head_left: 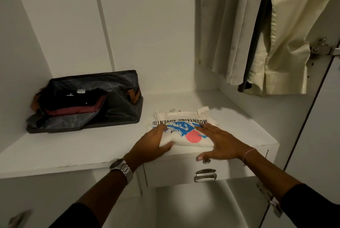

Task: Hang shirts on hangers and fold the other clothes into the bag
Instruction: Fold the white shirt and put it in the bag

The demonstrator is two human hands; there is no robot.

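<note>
I'm seeing folded cream T-shirt (181,132), soft cotton, blue-and-red mountain print, lying on smooth white shelf (73,147) right of dark fabric bag (114,106). Bag lying unzipped, black and maroon folded clothes (77,101) stacked inside. Left hand (153,143) pressing shirt's left edge, fingers relaxed. Right hand (219,140) lying flat, fingers spread, on shirt's right side.

We see a dim, greyish scene lit from behind us, brightest on the shelf (77,147) around our hands (185,145) and in a soft pool below them, with shadows cast beyond them, wide-angle bending at the edges, and slight softness in the corners.
</note>
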